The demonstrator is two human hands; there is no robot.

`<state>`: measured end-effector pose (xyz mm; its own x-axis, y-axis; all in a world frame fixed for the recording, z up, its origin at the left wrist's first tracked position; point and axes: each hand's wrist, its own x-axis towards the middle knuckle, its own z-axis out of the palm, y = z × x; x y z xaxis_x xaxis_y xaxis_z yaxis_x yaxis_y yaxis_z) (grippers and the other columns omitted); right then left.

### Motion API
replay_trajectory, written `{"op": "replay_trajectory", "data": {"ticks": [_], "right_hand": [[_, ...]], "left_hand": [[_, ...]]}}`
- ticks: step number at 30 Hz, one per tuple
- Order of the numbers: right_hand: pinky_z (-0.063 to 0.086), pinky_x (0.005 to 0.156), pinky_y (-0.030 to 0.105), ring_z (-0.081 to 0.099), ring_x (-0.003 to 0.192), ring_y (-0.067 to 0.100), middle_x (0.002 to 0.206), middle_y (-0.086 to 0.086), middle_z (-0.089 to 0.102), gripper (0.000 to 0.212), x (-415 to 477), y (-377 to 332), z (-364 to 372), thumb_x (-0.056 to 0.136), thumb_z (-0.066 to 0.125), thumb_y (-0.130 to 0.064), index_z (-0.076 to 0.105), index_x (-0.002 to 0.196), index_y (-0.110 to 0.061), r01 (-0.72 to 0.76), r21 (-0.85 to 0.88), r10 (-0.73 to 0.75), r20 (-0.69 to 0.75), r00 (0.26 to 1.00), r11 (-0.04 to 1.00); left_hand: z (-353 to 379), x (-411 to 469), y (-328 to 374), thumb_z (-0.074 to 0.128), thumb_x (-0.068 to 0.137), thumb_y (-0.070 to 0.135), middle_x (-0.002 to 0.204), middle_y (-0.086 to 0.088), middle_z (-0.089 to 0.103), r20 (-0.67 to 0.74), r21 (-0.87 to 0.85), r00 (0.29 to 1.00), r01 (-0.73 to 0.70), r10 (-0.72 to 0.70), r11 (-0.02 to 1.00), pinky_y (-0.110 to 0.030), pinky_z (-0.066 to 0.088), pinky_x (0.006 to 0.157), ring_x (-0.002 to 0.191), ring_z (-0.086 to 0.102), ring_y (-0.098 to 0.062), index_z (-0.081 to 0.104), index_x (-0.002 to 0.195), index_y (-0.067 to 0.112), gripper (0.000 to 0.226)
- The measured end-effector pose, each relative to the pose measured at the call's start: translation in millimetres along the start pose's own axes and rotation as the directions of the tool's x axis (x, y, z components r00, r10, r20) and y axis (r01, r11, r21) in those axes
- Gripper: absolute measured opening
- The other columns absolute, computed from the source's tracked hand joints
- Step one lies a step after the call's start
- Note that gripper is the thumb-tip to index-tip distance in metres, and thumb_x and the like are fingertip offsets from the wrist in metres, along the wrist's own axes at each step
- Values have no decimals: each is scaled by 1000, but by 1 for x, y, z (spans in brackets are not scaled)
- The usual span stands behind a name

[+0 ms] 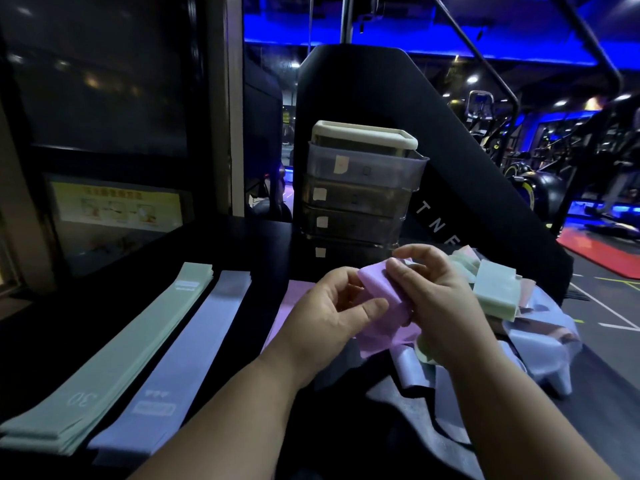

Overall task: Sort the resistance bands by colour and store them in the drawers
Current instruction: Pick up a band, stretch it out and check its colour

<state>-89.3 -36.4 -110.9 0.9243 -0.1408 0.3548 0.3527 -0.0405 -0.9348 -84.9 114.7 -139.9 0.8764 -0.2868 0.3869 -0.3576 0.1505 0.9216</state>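
Both hands hold one folded pink-purple band (379, 287) above the dark table. My left hand (332, 306) pinches its lower left part, and my right hand (436, 292) grips its upper right edge. A flat stack of green bands (114, 355) lies at the left. A blue-grey band stack (187, 355) lies beside it. Another pink band (294, 299) lies flat under my left hand, mostly hidden. A mixed heap of unsorted bands (498, 292) sits at the right. The drawer unit (360, 192), several stacked translucent drawers with small labels, stands behind my hands with its drawers closed.
A dark table (249, 244) carries everything. A black machine panel (467, 188) rises behind the drawers. A glass door with a yellow notice (114, 206) stands at the left. Gym machines and a red mat (602, 254) fill the floor on the right.
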Motion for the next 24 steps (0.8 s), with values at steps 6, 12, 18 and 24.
{"op": "replay_trajectory", "data": {"ticks": [6, 12, 18, 24], "right_hand": [[38, 42, 23, 49, 48, 14, 77, 7, 59, 39, -3, -7, 0, 83, 58, -46, 64, 103, -13, -198, 157, 169, 182, 969, 967], [39, 48, 22, 48, 61, 22, 73, 9, 58, 24, -3, -1, -4, 82, 65, -33, 72, 95, -14, -31, -20, 37, 417, 908, 999], [48, 61, 22, 61, 68, 15, 77, 7, 69, 28, -3, 0, -7, 76, 80, -27, 71, 90, -5, 3, 17, -9, 401, 916, 1000], [53, 77, 38, 65, 83, 27, 92, 18, 71, 61, -1, 1, -10, 56, 90, -45, 68, 95, -4, -9, 16, 0, 497, 868, 1000]], "left_hand": [[-3, 2, 7, 70, 83, 20, 94, -8, 71, -83, -256, 996, 19, -41, 967, -35, 52, 83, 89, 65, -20, 69, 97, 13, 17], [-4, -1, 14, 60, 81, 25, 97, -15, 71, -69, -361, 995, 41, -70, 932, -32, 56, 75, 85, 66, -23, 63, 110, 4, 35], [-7, -3, 22, 57, 83, 24, 91, -13, 71, -66, -442, 996, 17, -52, 897, -28, 58, 68, 79, 68, -20, 63, 105, 6, 29], [-7, -4, 28, 59, 79, 26, 76, -6, 70, -104, -460, 991, 28, -85, 887, -29, 55, 62, 66, 67, -16, 63, 92, 11, 21]]}}
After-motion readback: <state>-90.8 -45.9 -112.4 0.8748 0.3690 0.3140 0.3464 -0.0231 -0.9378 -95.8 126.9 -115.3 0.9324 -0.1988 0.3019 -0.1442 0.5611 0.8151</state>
